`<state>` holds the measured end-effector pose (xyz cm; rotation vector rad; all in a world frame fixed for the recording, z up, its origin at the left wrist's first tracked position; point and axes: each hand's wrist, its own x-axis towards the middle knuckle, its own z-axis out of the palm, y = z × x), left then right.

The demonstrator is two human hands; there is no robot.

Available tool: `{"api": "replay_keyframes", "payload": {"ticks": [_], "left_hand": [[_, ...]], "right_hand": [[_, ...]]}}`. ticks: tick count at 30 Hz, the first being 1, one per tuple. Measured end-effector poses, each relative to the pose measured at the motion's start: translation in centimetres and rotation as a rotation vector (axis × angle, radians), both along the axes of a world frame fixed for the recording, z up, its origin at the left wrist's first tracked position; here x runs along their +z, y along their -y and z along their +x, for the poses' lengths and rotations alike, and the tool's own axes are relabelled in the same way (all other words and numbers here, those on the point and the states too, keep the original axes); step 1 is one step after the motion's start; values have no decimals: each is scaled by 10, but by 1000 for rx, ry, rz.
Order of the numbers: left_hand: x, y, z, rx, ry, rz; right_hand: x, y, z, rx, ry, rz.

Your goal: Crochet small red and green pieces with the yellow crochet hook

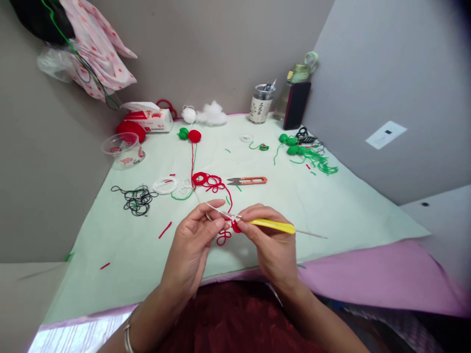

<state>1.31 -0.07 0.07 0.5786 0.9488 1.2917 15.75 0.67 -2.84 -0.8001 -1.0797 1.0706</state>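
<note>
My right hand [274,245] grips a crochet hook with a yellow handle [274,225]; its metal tip points left, at a small red crocheted piece [236,226] between my hands. My left hand [193,240] pinches the left side of that piece, with white yarn [214,209] running over its raised index finger to the hook. Red yarn loops [223,239] hang just below the fingertips. Fingers partly hide the stitches. Beyond my hands lie a coil of red yarn [213,181] and orange-handled thread snips [250,181].
Black yarn [138,200] lies tangled at left, near a white yarn coil [165,186]. Further back are a plastic tub [128,154], tissue box [158,120], white stuffing [212,114], pen jar [260,105], phone [297,105] and green yarn pieces [318,159].
</note>
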Motion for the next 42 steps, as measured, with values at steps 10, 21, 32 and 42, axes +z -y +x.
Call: {"api": "replay_keyframes", "payload": {"ticks": [10, 21, 32, 42], "left_hand": [[-5, 10, 4, -51, -98, 126], [-10, 9, 2, -107, -70, 89], [-7, 8, 2, -109, -81, 71], [-5, 5, -2, -64, -111, 70]], "right_hand": [[3, 1, -6, -161, 58, 101], [-2, 0, -8, -78, -84, -29], [0, 1, -10, 39, -161, -133], [-5, -1, 5, 44, -14, 27]]}}
